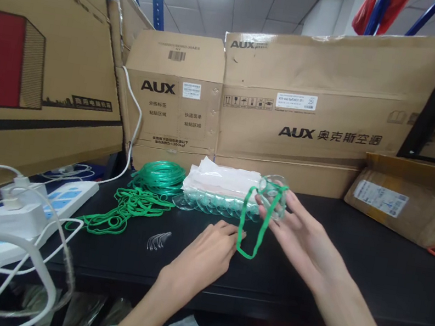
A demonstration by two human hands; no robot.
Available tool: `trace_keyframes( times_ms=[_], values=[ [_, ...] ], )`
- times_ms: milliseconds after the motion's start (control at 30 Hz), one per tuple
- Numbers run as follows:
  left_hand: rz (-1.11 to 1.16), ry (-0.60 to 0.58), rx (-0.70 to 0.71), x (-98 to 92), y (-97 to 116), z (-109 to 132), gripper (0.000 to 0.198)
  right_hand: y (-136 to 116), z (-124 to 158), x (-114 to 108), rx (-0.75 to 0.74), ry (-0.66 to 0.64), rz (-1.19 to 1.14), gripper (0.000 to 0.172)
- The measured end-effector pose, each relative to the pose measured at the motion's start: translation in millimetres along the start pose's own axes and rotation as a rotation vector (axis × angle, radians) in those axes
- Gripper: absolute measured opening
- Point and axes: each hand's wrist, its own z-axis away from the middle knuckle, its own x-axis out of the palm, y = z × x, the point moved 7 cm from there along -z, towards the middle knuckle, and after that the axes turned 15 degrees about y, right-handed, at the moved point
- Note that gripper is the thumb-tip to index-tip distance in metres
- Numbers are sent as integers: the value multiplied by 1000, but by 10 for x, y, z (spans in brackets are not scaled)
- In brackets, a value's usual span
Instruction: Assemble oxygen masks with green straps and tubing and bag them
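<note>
1. The right of the two hands (300, 230) is raised above the tabletop, its fingers and thumb closed around a clear, cup-shaped plastic mask (273, 194).
2. That mask is held in the air, in front of the right end of the row of plastic pieces behind it.
3. A flat, bright green elastic strap (242, 217) is joined to the mask and hangs below it in a long open loop.
4. The left hand (207, 247) is palm down, low over the black, smooth tabletop (308, 267), fingers bent and close together. Its fingertips are right by the hanging loop; whether they pinch or touch it, I cannot tell.
5. Behind the hands lies a row of clear, green-tinted, rounded plastic pieces (219, 205), with white, crumpled sheet packaging (227, 178) just behind and above it.
6. Left of that row sits a coil of translucent green plastic tubing (161, 176); in front of the coil spreads a tangled heap of flat green straps (121, 211).
7. Several thin, curved, silvery strips (158, 240) lie between the heap and the left hand.
8. At far left is a white, oblong power strip (74, 194) with white cables.
</note>
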Motion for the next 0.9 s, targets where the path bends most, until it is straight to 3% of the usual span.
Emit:
trace_keyframes(
  times_ms=[167,333,533,733,900],
  values=[
    [43,-13,-14,-197,-131,38,30,-219,-91,-179,-93,67,80,28],
    [80,35,-137,-542,-527,217,21,-356,-67,-214,-153,79,163,27],
    [8,-14,-194,-866,-966,298,23,-388,-115,-310,-189,52,348,41],
    [-398,191,-374,-1194,-1671,-174,36,-189,-315,-445,-302,-65,808,52],
    [-509,138,-574,-1109,-2215,-606,39,5,-382,-430,-297,-130,832,52]
  ],
)
